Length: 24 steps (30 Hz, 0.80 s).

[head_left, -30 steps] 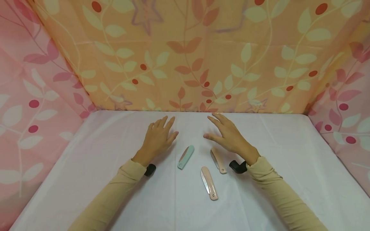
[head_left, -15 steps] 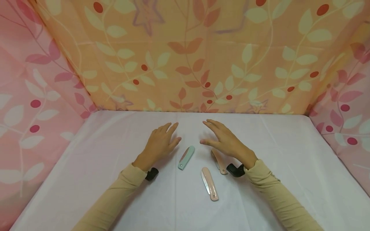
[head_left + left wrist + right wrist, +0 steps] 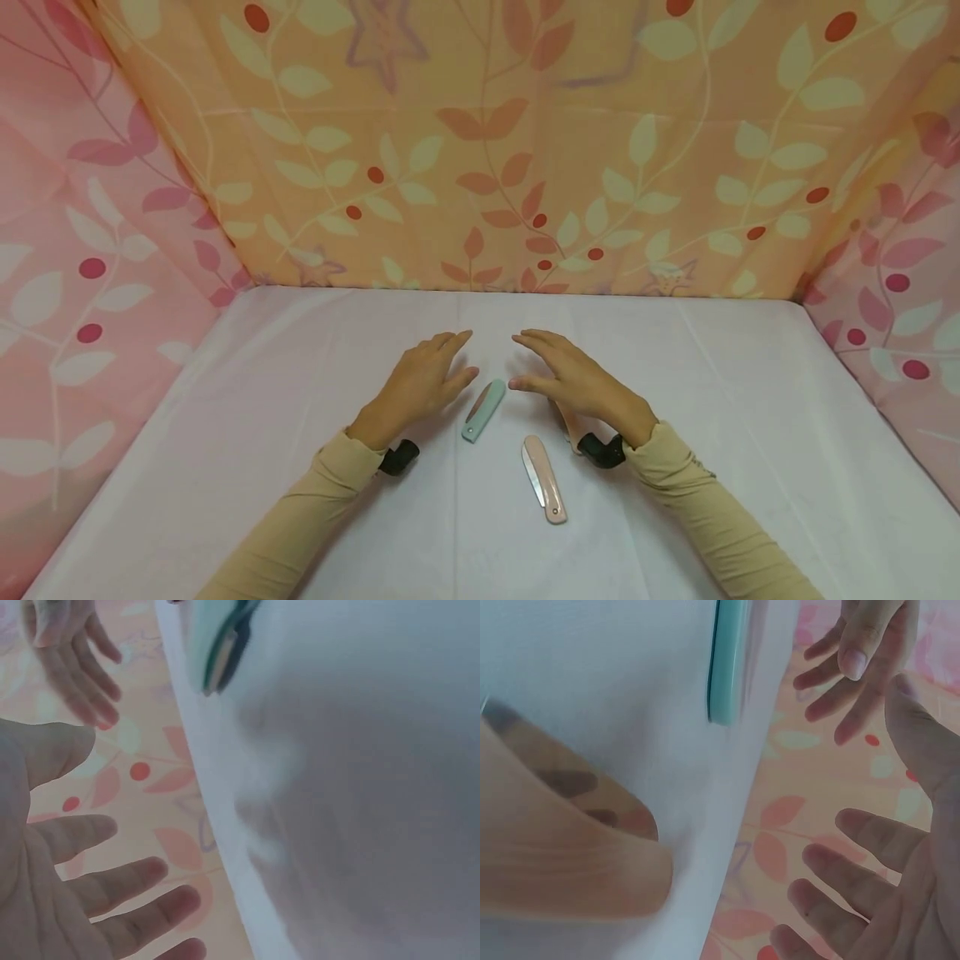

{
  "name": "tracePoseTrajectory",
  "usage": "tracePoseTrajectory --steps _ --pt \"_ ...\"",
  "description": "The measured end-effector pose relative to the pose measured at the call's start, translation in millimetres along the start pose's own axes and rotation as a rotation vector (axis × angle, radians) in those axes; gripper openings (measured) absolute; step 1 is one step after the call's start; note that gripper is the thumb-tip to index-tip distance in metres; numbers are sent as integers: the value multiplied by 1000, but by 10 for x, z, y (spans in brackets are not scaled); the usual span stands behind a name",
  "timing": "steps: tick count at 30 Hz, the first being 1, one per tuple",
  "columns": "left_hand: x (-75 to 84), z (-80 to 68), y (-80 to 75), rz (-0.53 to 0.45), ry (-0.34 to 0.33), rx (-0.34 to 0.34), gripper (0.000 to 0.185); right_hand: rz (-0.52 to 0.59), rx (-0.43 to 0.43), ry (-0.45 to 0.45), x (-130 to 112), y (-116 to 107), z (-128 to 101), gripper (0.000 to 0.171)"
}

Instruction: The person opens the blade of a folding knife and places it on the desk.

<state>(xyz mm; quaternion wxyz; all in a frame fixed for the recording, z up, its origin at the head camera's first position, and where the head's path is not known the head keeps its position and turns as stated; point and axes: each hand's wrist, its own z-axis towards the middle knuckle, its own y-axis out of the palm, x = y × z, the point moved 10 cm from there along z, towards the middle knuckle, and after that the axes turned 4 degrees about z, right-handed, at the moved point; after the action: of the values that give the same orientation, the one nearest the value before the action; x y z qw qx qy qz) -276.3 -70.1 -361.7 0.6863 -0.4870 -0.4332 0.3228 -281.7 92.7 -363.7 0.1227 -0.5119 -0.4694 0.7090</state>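
My left hand hovers over the table with fingers spread and holds nothing. A folding knife with a mint-green handle lies just right of its thumb. My right hand, fingers extended and empty, hovers above a beige-handled folding knife, which is partly hidden by the hand and its wrist camera. That beige knife looms large in the right wrist view. Nearer the front lies another beige folding knife, its blade edge showing along the left side. Both palms face inward, fingertips apart.
A white cloth covers the table. Orange leaf-patterned fabric hangs along the back, and pink patterned fabric rises at both sides. A black wrist camera sits under the right wrist, another black camera under the left.
Both hands have moved inward and slightly toward the front, narrowing the gap between them. The right hand now covers more of the farther beige knife. The knives lie where they were.
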Motion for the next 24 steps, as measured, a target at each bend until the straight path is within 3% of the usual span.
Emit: tracePoseTrajectory --steps 12,24 --pt "25 -49 87 -98 -15 -105 60 64 -57 28 2 184 -13 75" --pt "75 -111 163 -124 -27 -205 62 22 -92 -37 -80 335 10 66"
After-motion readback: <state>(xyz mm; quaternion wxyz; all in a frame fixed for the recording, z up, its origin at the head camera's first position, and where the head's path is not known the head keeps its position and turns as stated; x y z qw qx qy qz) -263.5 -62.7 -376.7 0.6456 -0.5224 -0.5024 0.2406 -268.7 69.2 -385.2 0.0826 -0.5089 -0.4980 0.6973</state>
